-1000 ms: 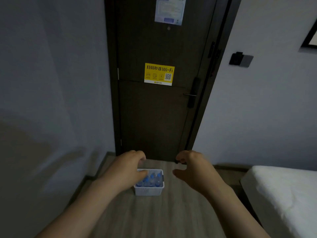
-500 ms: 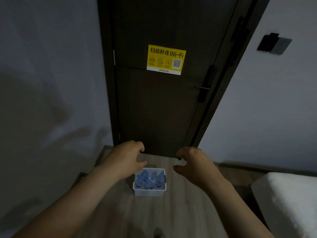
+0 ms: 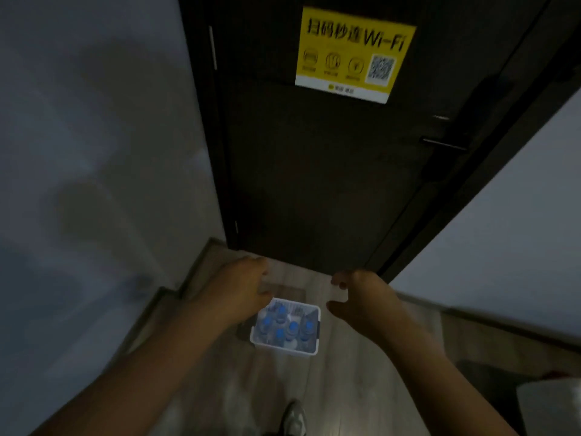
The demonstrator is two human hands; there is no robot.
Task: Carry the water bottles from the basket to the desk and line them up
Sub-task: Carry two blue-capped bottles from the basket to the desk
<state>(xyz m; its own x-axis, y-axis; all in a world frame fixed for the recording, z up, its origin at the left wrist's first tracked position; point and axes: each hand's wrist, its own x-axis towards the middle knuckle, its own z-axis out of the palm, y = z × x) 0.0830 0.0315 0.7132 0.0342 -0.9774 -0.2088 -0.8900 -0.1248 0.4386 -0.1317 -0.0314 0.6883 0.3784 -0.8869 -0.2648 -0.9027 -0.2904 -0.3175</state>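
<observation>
A small white basket (image 3: 283,347) stands on the wooden floor in front of a dark door. Several clear water bottles (image 3: 293,329) with blue caps stand upright inside it. My left hand (image 3: 234,291) hovers above the basket's far left corner, fingers loosely curled, holding nothing. My right hand (image 3: 361,298) hangs to the right of the basket, thumb and fingers spread in a loose C, also holding nothing. Neither hand touches the basket. The desk is out of view.
The dark door (image 3: 320,171) with a yellow Wi-Fi sticker (image 3: 352,55) fills the far side. Grey walls close in on the left and right. A white bed corner (image 3: 547,404) shows at the lower right. My shoe (image 3: 294,416) is on the floor below the basket.
The view has moved closer to the door and tilted down, so the basket looks larger. Both hands have stayed in front of me, over the basket's sides. My shoe has come into view.
</observation>
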